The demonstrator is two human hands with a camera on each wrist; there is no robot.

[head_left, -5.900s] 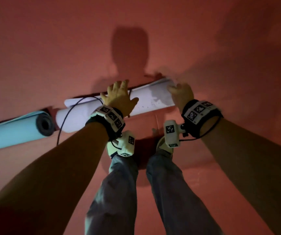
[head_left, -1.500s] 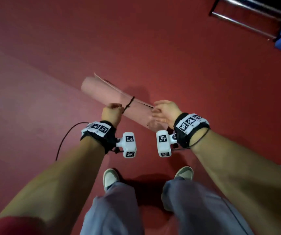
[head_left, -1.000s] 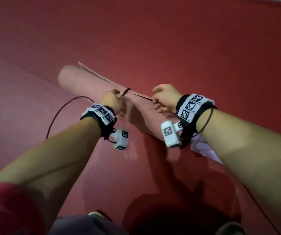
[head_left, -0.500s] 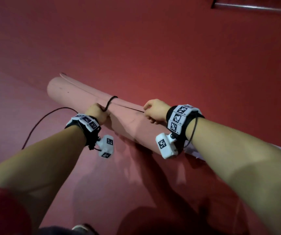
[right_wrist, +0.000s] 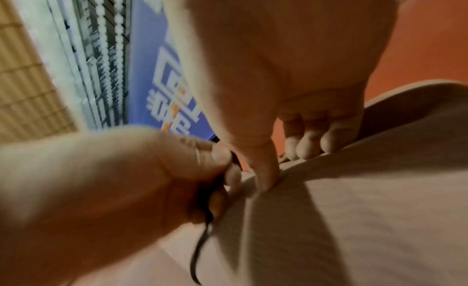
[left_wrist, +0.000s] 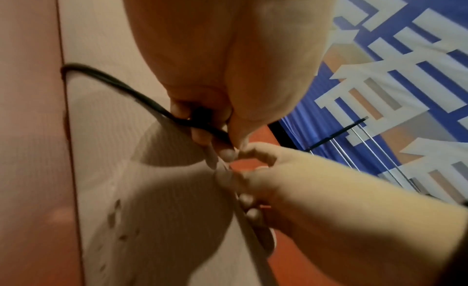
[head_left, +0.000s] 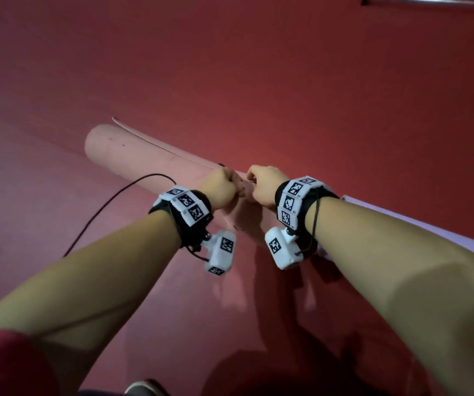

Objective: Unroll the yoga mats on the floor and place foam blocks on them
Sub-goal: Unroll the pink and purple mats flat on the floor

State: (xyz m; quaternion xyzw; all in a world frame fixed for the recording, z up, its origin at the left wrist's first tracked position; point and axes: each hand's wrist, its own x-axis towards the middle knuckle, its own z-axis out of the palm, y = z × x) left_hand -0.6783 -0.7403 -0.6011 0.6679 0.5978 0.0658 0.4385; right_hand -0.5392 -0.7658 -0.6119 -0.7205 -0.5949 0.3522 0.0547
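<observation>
A rolled pink yoga mat [head_left: 144,161] lies slantwise on the red floor [head_left: 287,81]. A thin black band [left_wrist: 121,86] runs round the roll. My left hand [head_left: 231,184] pinches this band between thumb and fingers at the roll's top, as the left wrist view [left_wrist: 202,120] shows. Just to the right of it, my right hand [head_left: 254,181] grips the mat's loose outer edge [right_wrist: 329,156], thumb on top and fingers curled under. The two hands nearly touch. No foam block is in view.
A pale lavender mat [head_left: 419,224] shows behind my right forearm. A black cable [head_left: 110,201] loops from my left wrist over the floor. A metal rail [head_left: 430,0] runs along the top right edge. A blue banner [left_wrist: 380,90] stands beyond the mat.
My hands have drawn together on the pink roll, and the left hand has brought the black band along the roll towards the right hand. Earlier I lifted this roll away from the others.
</observation>
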